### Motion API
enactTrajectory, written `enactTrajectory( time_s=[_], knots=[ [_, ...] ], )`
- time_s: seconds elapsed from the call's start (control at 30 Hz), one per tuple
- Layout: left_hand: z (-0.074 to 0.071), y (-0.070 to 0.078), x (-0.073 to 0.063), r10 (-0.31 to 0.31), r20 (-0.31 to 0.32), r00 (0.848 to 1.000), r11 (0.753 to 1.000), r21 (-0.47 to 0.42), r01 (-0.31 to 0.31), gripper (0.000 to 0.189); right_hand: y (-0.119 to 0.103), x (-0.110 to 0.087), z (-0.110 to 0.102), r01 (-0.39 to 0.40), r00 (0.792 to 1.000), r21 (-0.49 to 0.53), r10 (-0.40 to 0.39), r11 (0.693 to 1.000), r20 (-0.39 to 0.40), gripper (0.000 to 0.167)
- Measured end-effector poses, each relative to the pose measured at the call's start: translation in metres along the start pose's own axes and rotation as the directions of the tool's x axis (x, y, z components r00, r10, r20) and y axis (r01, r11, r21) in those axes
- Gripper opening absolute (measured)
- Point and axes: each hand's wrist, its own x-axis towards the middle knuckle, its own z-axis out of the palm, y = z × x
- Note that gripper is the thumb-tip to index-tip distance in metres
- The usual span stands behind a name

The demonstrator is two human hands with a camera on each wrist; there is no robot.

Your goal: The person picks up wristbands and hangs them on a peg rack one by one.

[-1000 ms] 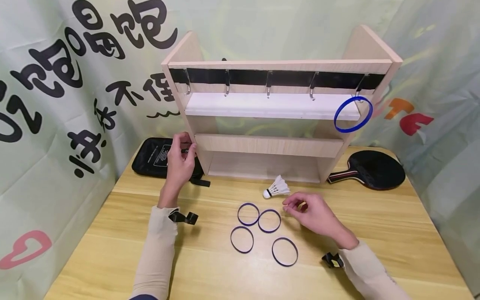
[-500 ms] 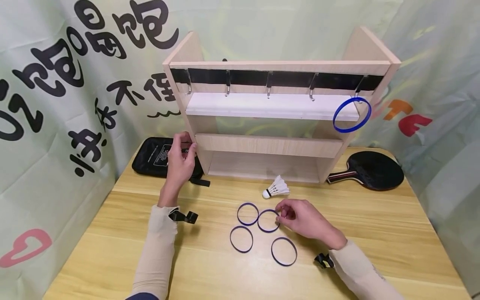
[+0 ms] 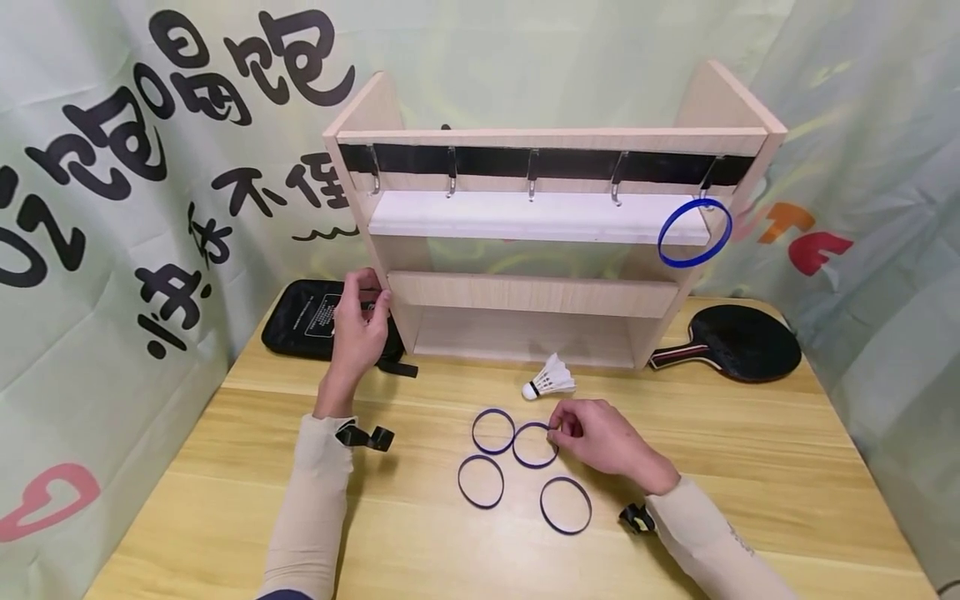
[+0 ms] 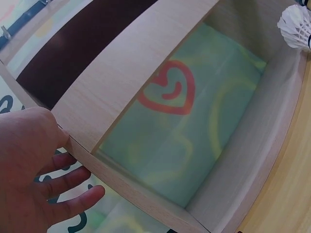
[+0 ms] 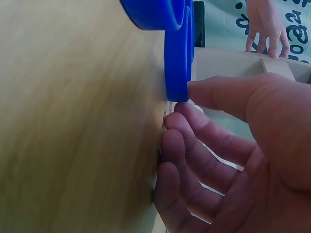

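Observation:
My left hand (image 3: 360, 327) is at the left side panel of the wooden shelf rack (image 3: 532, 293). In the left wrist view its thumb meets the panel edge, the relaxed fingers (image 4: 73, 204) staying outside. My right hand (image 3: 607, 435) pinches the right side of a blue ring (image 3: 534, 467) on the table. Up close in the right wrist view, the thumb touches that ring's band (image 5: 176, 73), with curled fingers (image 5: 172, 145) below it. Beside it lie an upper-left ring (image 3: 473, 433), a lower-left ring (image 3: 459, 479) and a lower-right ring (image 3: 566, 533).
Another blue ring (image 3: 679, 265) hangs from the rightmost of several metal hooks (image 3: 532, 177). A shuttlecock (image 3: 550, 377) lies before the rack on the wooden table (image 3: 420, 533). To the right is a table tennis bat (image 3: 746, 343); a black case (image 3: 296, 321) sits left.
My right hand has moved left from beside the shuttlecock onto the near ring and now pinches it. The left hand stays at the rack's side; the view has shifted slightly.

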Motion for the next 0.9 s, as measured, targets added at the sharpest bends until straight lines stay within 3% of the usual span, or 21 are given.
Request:
enactTrajectory(
  time_s=[0.43,0.7,0.9],
  knots=[
    [0.0003,-0.0024,-0.0009,0.027,-0.024,0.999,1.000,0.001,-0.027,0.030,0.0015,-0.0009,0.0016,0.010,1.000,0.040,-0.010,0.999,-0.006,0.009],
    [0.0021,-0.0054,0.0004,0.027,-0.036,0.999,1.000,-0.005,-0.027,0.030,0.0004,-0.0020,0.0038,0.015,0.997,0.059,-0.011,0.998,-0.074,0.010],
    [0.0033,-0.0029,-0.0001,0.026,-0.053,0.998,1.000,-0.003,-0.026,0.032,0.0005,-0.0023,0.0033,0.001,0.997,0.099,0.007,0.995,-0.074,0.008]
  ],
)
